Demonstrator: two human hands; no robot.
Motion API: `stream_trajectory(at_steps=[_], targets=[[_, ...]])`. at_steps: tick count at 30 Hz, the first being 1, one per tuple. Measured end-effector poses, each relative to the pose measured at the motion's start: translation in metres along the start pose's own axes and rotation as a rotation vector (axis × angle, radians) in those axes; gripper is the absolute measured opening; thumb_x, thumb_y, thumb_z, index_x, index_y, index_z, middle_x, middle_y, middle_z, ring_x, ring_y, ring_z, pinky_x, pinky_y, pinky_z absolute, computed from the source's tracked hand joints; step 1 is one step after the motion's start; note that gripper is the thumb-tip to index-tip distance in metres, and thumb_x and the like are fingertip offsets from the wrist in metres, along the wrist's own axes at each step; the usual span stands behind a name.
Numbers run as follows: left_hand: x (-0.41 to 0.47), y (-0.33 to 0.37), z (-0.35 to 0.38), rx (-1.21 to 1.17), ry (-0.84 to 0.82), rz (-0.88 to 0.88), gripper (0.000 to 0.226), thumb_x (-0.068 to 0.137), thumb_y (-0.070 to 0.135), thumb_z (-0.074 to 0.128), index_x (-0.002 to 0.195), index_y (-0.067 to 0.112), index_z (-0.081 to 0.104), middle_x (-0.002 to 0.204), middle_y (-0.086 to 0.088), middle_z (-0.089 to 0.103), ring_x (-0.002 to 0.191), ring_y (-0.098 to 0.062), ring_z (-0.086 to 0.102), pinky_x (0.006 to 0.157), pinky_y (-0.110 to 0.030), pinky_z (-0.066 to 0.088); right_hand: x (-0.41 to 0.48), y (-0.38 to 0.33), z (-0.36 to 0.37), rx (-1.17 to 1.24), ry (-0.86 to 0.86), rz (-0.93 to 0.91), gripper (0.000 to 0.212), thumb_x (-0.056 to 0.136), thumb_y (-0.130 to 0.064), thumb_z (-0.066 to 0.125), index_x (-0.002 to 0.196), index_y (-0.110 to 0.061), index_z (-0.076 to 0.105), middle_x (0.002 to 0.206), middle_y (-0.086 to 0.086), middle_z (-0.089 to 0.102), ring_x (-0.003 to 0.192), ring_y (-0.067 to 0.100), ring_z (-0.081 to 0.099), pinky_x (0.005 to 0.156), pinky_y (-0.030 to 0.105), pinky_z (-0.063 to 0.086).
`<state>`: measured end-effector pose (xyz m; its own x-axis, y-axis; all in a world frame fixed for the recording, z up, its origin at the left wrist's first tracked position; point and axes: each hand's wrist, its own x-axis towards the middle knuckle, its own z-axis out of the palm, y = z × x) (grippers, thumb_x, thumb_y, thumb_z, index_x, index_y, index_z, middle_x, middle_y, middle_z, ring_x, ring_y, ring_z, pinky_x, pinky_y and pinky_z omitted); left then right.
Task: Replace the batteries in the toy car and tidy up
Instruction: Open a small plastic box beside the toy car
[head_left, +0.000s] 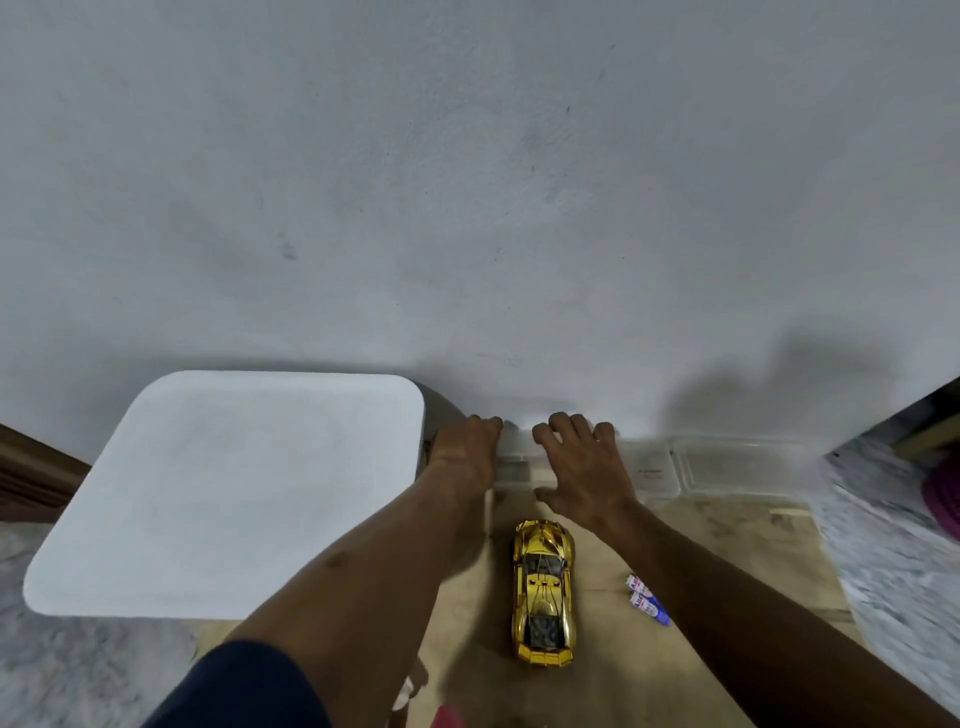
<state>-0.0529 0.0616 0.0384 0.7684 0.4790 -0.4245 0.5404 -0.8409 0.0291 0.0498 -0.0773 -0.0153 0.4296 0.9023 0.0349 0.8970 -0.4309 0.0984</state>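
Note:
A shiny gold toy car (543, 592) stands upright on a wooden board, nose pointing away from me. Two blue-and-white batteries (647, 600) lie side by side just right of it. My left hand (465, 449) and my right hand (582, 467) reach past the car to a clear plastic box (649, 470) against the wall. The left hand's fingers curl over the box's left end. My right hand lies spread on top of the box with its fingertips at the far edge. Whether the box holds anything is hidden.
A large white square lid or tray (228, 493) sits at the left, close beside my left forearm. A second clear lid or container (743, 465) lies right of the box. The grey wall (467, 208) stands directly behind. A marbled floor shows on both sides.

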Motion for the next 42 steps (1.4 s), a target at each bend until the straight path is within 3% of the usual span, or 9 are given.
stream_trajectory(at_steps=[4, 6, 8, 12, 17, 21, 27, 34, 42], targets=[[0.005, -0.01, -0.013, -0.104, 0.044, -0.018, 0.048, 0.086, 0.013, 0.072, 0.132, 0.014, 0.056, 0.127, -0.01, 0.059, 0.112, -0.032, 0.063, 0.091, -0.04, 0.057, -0.023, 0.008, -0.003, 0.305, 0.301, -0.09, 0.021, 0.069, -0.028, 0.062, 0.086, -0.016, 0.056, 0.082, 0.0, 0.056, 0.073, 0.017, 0.051, 0.064, 0.029, 0.039], [0.007, -0.012, -0.02, -0.179, 0.065, -0.024, 0.046, 0.085, 0.012, 0.072, 0.129, 0.013, 0.06, 0.127, -0.01, 0.06, 0.111, -0.031, 0.063, 0.092, -0.04, 0.057, -0.03, 0.009, 0.001, 0.4, 0.275, -0.159, 0.01, 0.07, -0.016, 0.061, 0.08, -0.016, 0.06, 0.076, -0.001, 0.057, 0.067, 0.014, 0.052, 0.059, 0.022, 0.035], [0.01, -0.013, -0.023, -0.237, 0.092, -0.022, 0.04, 0.087, 0.008, 0.065, 0.127, 0.012, 0.062, 0.126, -0.011, 0.062, 0.109, -0.031, 0.064, 0.092, -0.039, 0.056, -0.027, 0.005, 0.006, 0.434, 0.142, -0.136, 0.015, 0.073, -0.01, 0.066, 0.086, -0.016, 0.068, 0.082, -0.002, 0.065, 0.07, 0.015, 0.061, 0.058, 0.02, 0.041], [0.016, -0.013, -0.024, -0.239, 0.098, -0.007, 0.038, 0.087, 0.004, 0.059, 0.124, 0.012, 0.065, 0.124, -0.011, 0.063, 0.109, -0.031, 0.064, 0.09, -0.038, 0.056, 0.004, -0.012, 0.002, 0.402, -0.127, -0.047, 0.027, 0.087, -0.015, 0.059, 0.111, -0.02, 0.072, 0.103, 0.001, 0.073, 0.089, 0.021, 0.068, 0.076, 0.029, 0.054], [0.026, -0.014, -0.02, -0.257, 0.107, -0.024, 0.036, 0.088, 0.001, 0.06, 0.121, 0.013, 0.068, 0.121, -0.008, 0.067, 0.106, -0.028, 0.066, 0.093, -0.039, 0.057, 0.04, -0.032, 0.007, 0.279, -0.319, 0.032, 0.028, 0.086, -0.021, 0.068, 0.115, -0.021, 0.07, 0.105, 0.007, 0.069, 0.089, 0.024, 0.068, 0.081, 0.035, 0.057], [0.031, -0.016, -0.018, -0.245, 0.117, -0.027, 0.035, 0.086, 0.002, 0.062, 0.118, 0.016, 0.069, 0.119, -0.006, 0.068, 0.104, -0.027, 0.066, 0.092, -0.04, 0.057, 0.05, -0.039, 0.012, 0.294, -0.3, 0.11, 0.021, 0.094, -0.018, 0.062, 0.114, -0.018, 0.068, 0.109, 0.005, 0.07, 0.097, 0.022, 0.068, 0.081, 0.033, 0.051], [0.03, -0.017, -0.018, -0.2, 0.143, -0.003, 0.035, 0.085, 0.004, 0.063, 0.117, 0.017, 0.07, 0.119, -0.005, 0.068, 0.106, -0.027, 0.066, 0.092, -0.038, 0.056, 0.041, -0.04, -0.002, 0.355, -0.288, -0.002, 0.03, 0.089, -0.013, 0.064, 0.118, -0.013, 0.068, 0.11, 0.009, 0.07, 0.091, 0.024, 0.068, 0.077, 0.031, 0.053], [0.005, -0.008, -0.013, -0.238, 0.043, -0.013, 0.044, 0.084, 0.008, 0.065, 0.127, 0.019, 0.064, 0.13, -0.007, 0.06, 0.116, -0.03, 0.061, 0.095, -0.043, 0.054, -0.007, 0.0, -0.048, 0.27, -0.231, -0.111, 0.03, 0.082, -0.035, 0.063, 0.104, -0.016, 0.071, 0.101, 0.004, 0.064, 0.087, 0.023, 0.064, 0.07, 0.03, 0.052], [-0.046, 0.032, 0.02, -0.314, 0.196, 0.032, 0.034, 0.09, 0.027, 0.061, 0.124, 0.023, 0.065, 0.121, -0.003, 0.068, 0.109, -0.024, 0.064, 0.089, -0.03, 0.05, -0.058, 0.061, -0.066, 0.298, -0.199, 0.141, 0.029, 0.08, -0.039, 0.061, 0.093, -0.014, 0.069, 0.093, 0.006, 0.067, 0.085, 0.026, 0.062, 0.065, 0.026, 0.038]])
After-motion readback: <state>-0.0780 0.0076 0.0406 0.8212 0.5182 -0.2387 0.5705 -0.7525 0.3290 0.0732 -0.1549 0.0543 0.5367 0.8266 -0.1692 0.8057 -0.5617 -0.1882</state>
